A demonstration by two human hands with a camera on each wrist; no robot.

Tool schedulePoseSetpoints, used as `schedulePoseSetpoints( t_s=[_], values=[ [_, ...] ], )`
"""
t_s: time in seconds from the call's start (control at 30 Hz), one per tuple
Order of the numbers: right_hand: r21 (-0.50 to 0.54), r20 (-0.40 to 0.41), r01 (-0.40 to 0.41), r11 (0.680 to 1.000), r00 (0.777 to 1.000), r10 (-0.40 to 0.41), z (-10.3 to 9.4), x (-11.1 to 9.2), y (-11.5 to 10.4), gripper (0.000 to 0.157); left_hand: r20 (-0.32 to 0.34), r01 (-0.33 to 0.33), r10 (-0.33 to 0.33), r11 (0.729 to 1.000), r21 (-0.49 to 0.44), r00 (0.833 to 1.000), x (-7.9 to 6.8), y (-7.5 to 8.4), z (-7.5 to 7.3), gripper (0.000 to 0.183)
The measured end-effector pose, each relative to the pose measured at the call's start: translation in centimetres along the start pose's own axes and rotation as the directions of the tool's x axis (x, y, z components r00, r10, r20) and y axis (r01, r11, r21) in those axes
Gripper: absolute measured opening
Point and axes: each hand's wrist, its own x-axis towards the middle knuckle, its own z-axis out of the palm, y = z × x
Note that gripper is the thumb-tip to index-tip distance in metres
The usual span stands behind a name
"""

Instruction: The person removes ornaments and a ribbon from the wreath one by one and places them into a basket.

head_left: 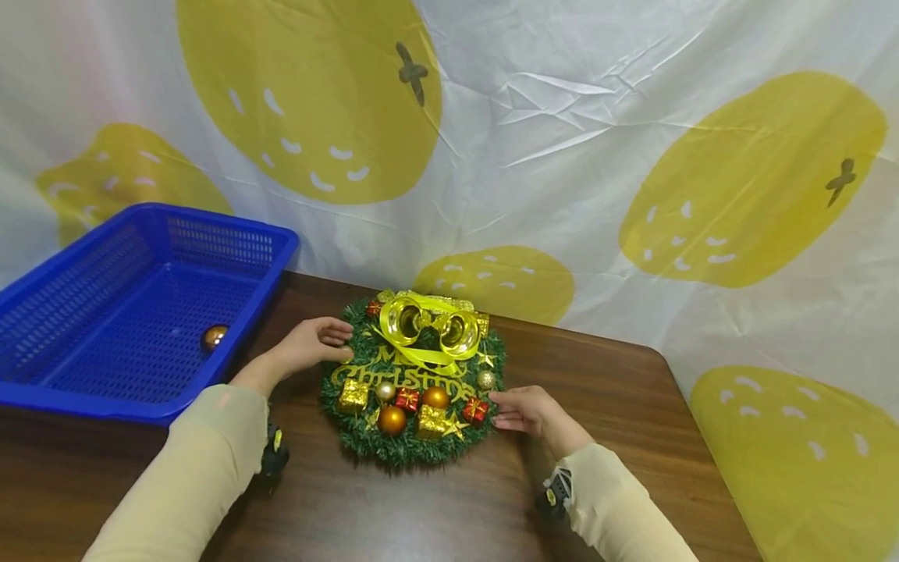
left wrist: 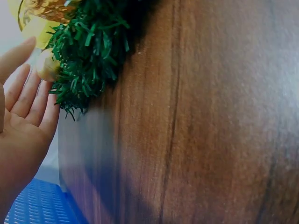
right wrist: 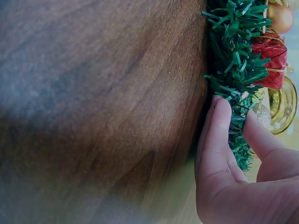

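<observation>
A round green Christmas wreath [head_left: 407, 453] lies on the table, bearing gold "Merry Christmas" lettering, small gift boxes, baubles and stars. Two shiny gold bells [head_left: 460, 334] with a yellow ribbon [head_left: 438, 361] sit at its far side. At the wreath's left edge, my left hand [head_left: 309, 347] has fairly straight, spread fingers beside a pale gold bauble [left wrist: 47, 65]. My right hand [head_left: 534, 414] pinches the right rim, thumb above and fingers lower against the tinsel, near a red gift box [right wrist: 271, 58]. The tinsel partly hides the right fingertips.
A blue plastic basket [head_left: 270, 277] stands on the left, with one copper-coloured bauble [head_left: 214, 338] inside. The brown wooden table [head_left: 597, 375] ends at a rounded far right corner. Behind it hangs a white curtain [head_left: 548, 156] printed with yellow fruit.
</observation>
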Motion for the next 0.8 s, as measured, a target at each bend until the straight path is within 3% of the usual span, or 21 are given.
schedulePoseSetpoints(
  t_s=[0.37, 0.8],
  values=[
    [-0.014, 0.005, -0.014, 1.0, 1.0, 0.014, -0.16, 0.05, -0.18, 0.012, 0.04, -0.01, 0.006, 0.995, 0.104, 0.999, 0.11, -0.55, 0.2, 0.051],
    [-0.02, -0.007, -0.012, 1.0, 1.0, 0.012, -0.1, 0.23, -0.09, 0.017, 0.022, -0.025, 0.023, 0.995, 0.096, 1.0, -0.07, -0.04, -0.05, 0.047]
  ],
)
